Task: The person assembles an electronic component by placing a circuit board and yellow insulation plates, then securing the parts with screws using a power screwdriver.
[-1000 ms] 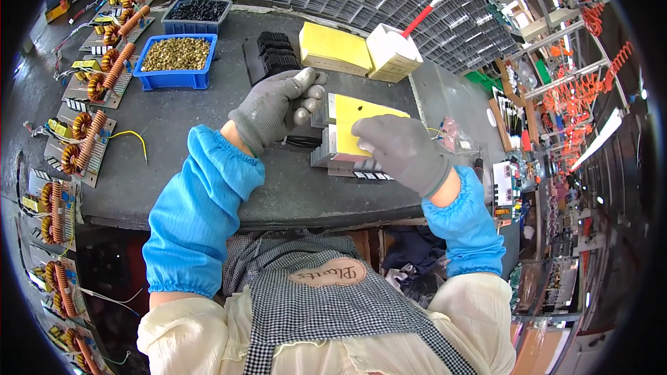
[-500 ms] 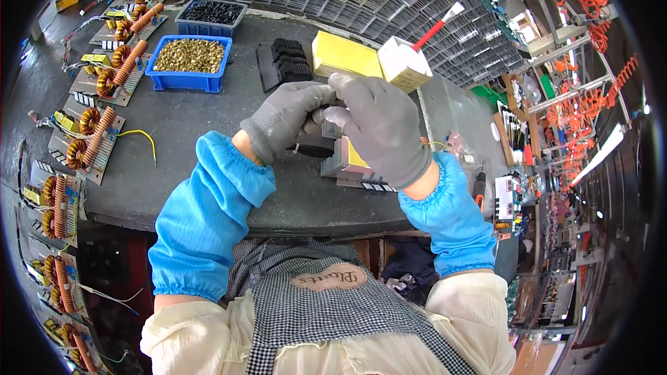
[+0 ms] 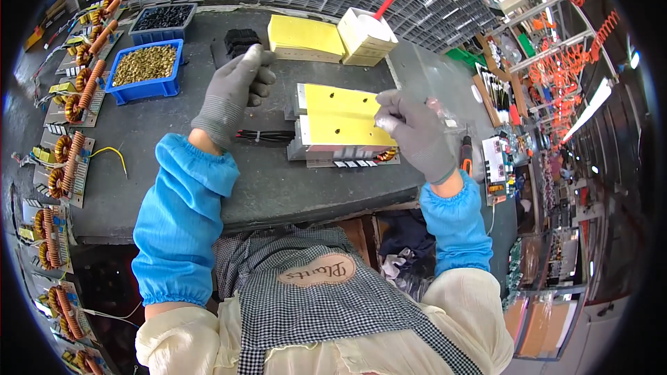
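A metal block with a yellow top sheet [image 3: 340, 121] lies on the dark bench in front of me. My right hand [image 3: 417, 132], in a grey glove, hovers over the block's right end. Its thumb and fingertips are pinched together; anything between them is too small to see. My left hand [image 3: 233, 90], also gloved, is raised off the bench to the left of the block. Its loosely spread fingers reach up toward a stack of black parts [image 3: 240, 38] and hold nothing I can see. A bundle of black wires [image 3: 267, 137] lies between my left wrist and the block.
A blue bin of brass parts [image 3: 144, 66] and a bin of black parts [image 3: 163, 17] stand at the back left. A yellow block stack [image 3: 306, 35] and a white box holding a red-handled brush [image 3: 368, 31] are behind. Coil boards [image 3: 69, 160] line the left edge; an orange screwdriver [image 3: 465, 156] lies right.
Both hands were together at the block's left end half a second ago. Now my left hand has lifted toward the black parts and my right hand has swung back to the block's right end.
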`<state>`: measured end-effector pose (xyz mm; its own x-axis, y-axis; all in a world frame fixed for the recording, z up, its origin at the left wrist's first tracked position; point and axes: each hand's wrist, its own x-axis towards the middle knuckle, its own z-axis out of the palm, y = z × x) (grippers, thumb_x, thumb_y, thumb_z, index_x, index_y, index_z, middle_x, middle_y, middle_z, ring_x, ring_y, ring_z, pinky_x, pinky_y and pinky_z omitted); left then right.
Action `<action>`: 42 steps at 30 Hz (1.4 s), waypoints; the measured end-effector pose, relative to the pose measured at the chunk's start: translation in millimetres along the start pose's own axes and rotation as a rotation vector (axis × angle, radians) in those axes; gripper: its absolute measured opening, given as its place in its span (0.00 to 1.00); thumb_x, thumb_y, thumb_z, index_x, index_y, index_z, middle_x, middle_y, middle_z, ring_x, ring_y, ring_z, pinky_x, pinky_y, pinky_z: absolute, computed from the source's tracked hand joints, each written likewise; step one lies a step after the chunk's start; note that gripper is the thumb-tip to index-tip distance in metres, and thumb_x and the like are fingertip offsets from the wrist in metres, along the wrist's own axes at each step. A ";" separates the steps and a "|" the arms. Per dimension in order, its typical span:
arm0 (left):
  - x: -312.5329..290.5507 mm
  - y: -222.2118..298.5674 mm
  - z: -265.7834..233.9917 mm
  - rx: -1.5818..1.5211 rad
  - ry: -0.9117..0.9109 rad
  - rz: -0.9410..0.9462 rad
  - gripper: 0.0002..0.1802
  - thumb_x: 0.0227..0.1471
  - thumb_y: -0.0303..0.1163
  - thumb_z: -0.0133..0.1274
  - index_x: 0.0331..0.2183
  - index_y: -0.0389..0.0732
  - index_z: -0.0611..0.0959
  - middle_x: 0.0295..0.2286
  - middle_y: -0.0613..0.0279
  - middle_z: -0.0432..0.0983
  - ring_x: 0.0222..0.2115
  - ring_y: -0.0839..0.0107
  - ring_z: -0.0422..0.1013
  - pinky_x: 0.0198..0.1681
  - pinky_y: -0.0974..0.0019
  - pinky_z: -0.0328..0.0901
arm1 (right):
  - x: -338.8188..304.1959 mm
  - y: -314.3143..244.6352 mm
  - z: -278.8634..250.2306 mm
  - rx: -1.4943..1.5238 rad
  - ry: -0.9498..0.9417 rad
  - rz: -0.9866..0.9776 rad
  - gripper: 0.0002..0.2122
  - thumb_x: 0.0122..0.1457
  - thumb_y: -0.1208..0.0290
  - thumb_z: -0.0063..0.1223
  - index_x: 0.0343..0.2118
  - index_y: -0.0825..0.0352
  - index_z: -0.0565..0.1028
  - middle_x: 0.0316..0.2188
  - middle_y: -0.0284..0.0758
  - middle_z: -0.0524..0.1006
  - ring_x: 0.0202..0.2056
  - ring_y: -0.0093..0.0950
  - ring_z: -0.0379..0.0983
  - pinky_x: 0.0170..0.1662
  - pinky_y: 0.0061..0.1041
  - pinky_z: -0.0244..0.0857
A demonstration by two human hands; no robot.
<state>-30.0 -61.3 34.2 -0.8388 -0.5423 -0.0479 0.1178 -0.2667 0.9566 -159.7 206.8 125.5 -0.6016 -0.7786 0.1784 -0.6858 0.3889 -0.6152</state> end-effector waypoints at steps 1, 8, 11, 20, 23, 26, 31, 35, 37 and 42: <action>1.7 -0.8 1.2 -0.042 0.029 0.000 0.31 0.67 0.56 0.45 0.50 0.36 0.82 0.29 0.69 0.75 0.25 0.81 0.66 0.29 0.76 0.63 | -6.5 15.7 3.0 0.001 0.012 0.020 0.13 0.58 0.79 0.57 0.47 0.70 0.76 0.33 0.38 0.82 0.36 0.25 0.80 0.43 0.27 0.73; 4.7 -16.5 0.3 0.001 0.029 -0.050 0.32 0.66 0.57 0.47 0.53 0.37 0.81 0.31 0.69 0.76 0.28 0.81 0.68 0.32 0.76 0.65 | -18.3 30.6 12.9 0.026 0.047 -0.055 0.12 0.59 0.80 0.58 0.46 0.70 0.76 0.33 0.40 0.82 0.37 0.30 0.81 0.43 0.28 0.74; 3.1 -14.3 5.6 -0.023 0.043 -0.058 0.30 0.67 0.54 0.48 0.52 0.36 0.80 0.30 0.70 0.75 0.27 0.82 0.67 0.30 0.77 0.63 | -20.4 33.2 13.7 -0.042 0.076 -0.110 0.12 0.58 0.80 0.59 0.46 0.69 0.76 0.33 0.41 0.82 0.36 0.32 0.81 0.43 0.29 0.74; 2.9 -13.8 -3.1 0.055 0.013 -0.041 0.32 0.66 0.57 0.47 0.53 0.38 0.81 0.32 0.67 0.77 0.29 0.80 0.68 0.33 0.75 0.67 | -19.3 22.2 25.7 -0.400 0.147 -0.360 0.10 0.58 0.77 0.59 0.43 0.65 0.77 0.34 0.41 0.80 0.37 0.42 0.79 0.41 0.38 0.73; 5.3 -11.4 -9.3 0.047 0.002 -0.023 0.31 0.67 0.56 0.47 0.53 0.38 0.81 0.32 0.67 0.77 0.29 0.80 0.68 0.32 0.74 0.66 | -16.4 21.1 25.2 -0.467 0.138 -0.428 0.12 0.57 0.75 0.60 0.45 0.64 0.76 0.33 0.40 0.80 0.38 0.42 0.78 0.40 0.39 0.72; 11.0 -12.6 -5.5 -0.041 -0.058 0.022 0.28 0.67 0.54 0.48 0.51 0.39 0.82 0.31 0.68 0.77 0.28 0.81 0.68 0.31 0.74 0.64 | -21.9 30.6 16.5 -0.357 0.150 -0.409 0.14 0.57 0.74 0.61 0.46 0.64 0.76 0.34 0.40 0.79 0.38 0.42 0.78 0.40 0.40 0.72; 11.0 -9.6 3.5 -0.092 -0.009 -0.075 0.24 0.65 0.51 0.50 0.51 0.45 0.84 0.26 0.76 0.71 0.23 0.85 0.62 0.25 0.79 0.57 | -45.6 44.2 -18.1 -0.310 0.460 -0.400 0.16 0.55 0.69 0.64 0.46 0.65 0.76 0.37 0.41 0.79 0.38 0.42 0.77 0.43 0.40 0.72; 11.7 -13.9 1.9 -0.062 -0.100 0.044 0.27 0.70 0.48 0.42 0.61 0.44 0.75 0.56 0.70 0.76 0.30 0.88 0.60 0.32 0.80 0.53 | -118.4 74.3 -61.4 -0.258 0.714 -0.131 0.14 0.56 0.72 0.63 0.46 0.62 0.78 0.34 0.39 0.79 0.37 0.34 0.79 0.41 0.34 0.72; 24.3 -31.6 -14.0 -0.062 -0.015 0.021 0.31 0.70 0.54 0.42 0.61 0.41 0.74 0.39 0.75 0.76 0.29 0.85 0.60 0.33 0.78 0.56 | -183.9 98.3 -82.8 -0.183 0.930 0.079 0.13 0.59 0.72 0.61 0.47 0.64 0.77 0.36 0.36 0.80 0.38 0.30 0.79 0.41 0.32 0.72; -16.5 6.1 33.1 -0.078 0.062 0.112 0.21 0.65 0.45 0.52 0.45 0.35 0.82 0.26 0.71 0.70 0.25 0.77 0.63 0.30 0.73 0.58 | -393.0 217.1 -111.7 0.519 1.678 0.435 0.12 0.65 0.65 0.56 0.47 0.64 0.76 0.39 0.33 0.79 0.37 0.27 0.78 0.40 0.30 0.73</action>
<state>-32.9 -27.6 50.3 -0.7840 -0.6196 0.0381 0.2519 -0.2614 0.9318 -118.0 652.2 7.6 -0.6388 0.7254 0.2564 -0.3976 -0.0259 -0.9172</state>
